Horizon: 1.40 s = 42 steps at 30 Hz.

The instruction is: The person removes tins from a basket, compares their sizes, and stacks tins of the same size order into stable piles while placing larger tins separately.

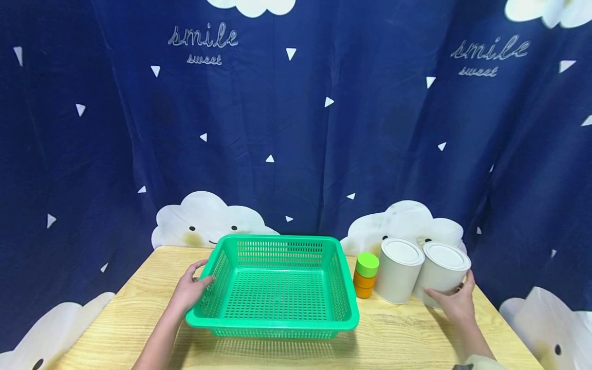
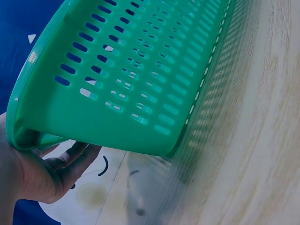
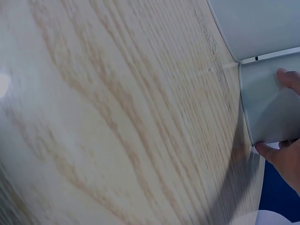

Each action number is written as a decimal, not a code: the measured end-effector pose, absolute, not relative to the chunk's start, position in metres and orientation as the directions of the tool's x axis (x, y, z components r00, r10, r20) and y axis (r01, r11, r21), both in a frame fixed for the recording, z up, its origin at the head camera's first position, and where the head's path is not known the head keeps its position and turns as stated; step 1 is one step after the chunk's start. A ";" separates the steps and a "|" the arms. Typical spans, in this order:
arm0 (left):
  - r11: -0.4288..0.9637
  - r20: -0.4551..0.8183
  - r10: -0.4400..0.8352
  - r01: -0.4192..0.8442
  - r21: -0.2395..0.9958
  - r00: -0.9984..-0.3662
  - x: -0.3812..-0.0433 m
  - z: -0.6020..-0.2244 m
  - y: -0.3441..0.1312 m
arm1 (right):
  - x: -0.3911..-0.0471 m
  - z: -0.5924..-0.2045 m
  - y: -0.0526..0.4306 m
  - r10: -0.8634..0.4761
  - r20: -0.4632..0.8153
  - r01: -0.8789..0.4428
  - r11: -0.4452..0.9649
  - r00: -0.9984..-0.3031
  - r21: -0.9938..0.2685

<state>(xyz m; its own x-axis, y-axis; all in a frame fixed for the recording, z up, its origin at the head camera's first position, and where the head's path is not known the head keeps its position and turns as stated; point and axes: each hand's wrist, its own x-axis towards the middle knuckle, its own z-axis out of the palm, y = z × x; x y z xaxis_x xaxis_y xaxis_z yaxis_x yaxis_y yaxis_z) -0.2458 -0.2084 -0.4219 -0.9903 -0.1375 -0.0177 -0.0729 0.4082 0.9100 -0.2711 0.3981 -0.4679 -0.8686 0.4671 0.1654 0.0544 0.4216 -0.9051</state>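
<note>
A green plastic basket [image 1: 273, 324] with slotted walls sits on the wooden table, and nothing lies in it. My left hand [image 1: 187, 292] grips its left rim; in the left wrist view the fingers [image 2: 77, 161] curl beneath the rim. To the right stand two white cans with lids, side by side. My right hand [image 1: 458, 304] holds the right can [image 1: 439, 280] low on its side, thumb at the front and fingers round the right. That can leans slightly against the left can [image 1: 398, 277]. In the right wrist view, fingertips press the grey-looking can wall [image 3: 265, 110].
An orange jar with a bright green lid [image 1: 367, 264] stands between the basket and the left can. The table [image 1: 393, 339] has a light wood grain. Close behind it hangs a dark blue curtain [image 1: 296, 128] printed with clouds and triangles.
</note>
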 end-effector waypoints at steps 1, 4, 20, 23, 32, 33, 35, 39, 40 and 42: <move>0.408 -0.018 -0.137 -0.073 0.910 -0.990 -0.246 -0.422 -0.208 | -0.271 -0.468 0.398 0.465 0.162 0.059 0.426 -0.870 -0.903; 0.405 -0.023 -0.140 -0.078 0.911 -0.990 -0.246 -0.422 -0.208 | -0.271 -0.467 0.399 0.463 0.156 0.066 0.429 -0.873 -0.901; 0.396 -0.010 -0.146 -0.067 0.916 -0.989 -0.244 -0.420 -0.206 | -0.267 -0.464 0.401 0.439 0.129 0.097 0.456 -0.889 -0.885; 0.395 -0.009 -0.148 -0.067 0.916 -0.989 -0.244 -0.420 -0.206 | -0.267 -0.464 0.400 0.436 0.127 0.103 0.467 -0.891 -0.878; 0.400 -0.015 -0.150 -0.075 0.913 -0.989 -0.245 -0.421 -0.207 | -0.266 -0.461 0.399 0.433 0.134 0.103 0.482 -0.892 -0.870; 0.399 -0.017 -0.150 -0.077 0.914 -0.988 -0.245 -0.422 -0.207 | -0.266 -0.461 0.399 0.434 0.138 0.099 0.481 -0.890 -0.871; 0.400 -0.019 -0.151 -0.079 0.913 -0.988 -0.246 -0.422 -0.207 | -0.266 -0.461 0.399 0.433 0.146 0.091 0.480 -0.890 -0.872; 0.403 -0.023 -0.148 -0.082 0.912 -0.989 -0.246 -0.422 -0.208 | -0.266 -0.462 0.399 0.432 0.154 0.081 0.478 -0.889 -0.875; 0.405 -0.023 -0.147 -0.082 0.911 -0.989 -0.246 -0.422 -0.208 | -0.265 -0.462 0.399 0.429 0.154 0.077 0.473 -0.890 -0.877; 0.407 -0.022 -0.147 -0.081 0.910 -0.989 -0.246 -0.422 -0.208 | -0.265 -0.462 0.399 0.427 0.152 0.072 0.464 -0.891 -0.883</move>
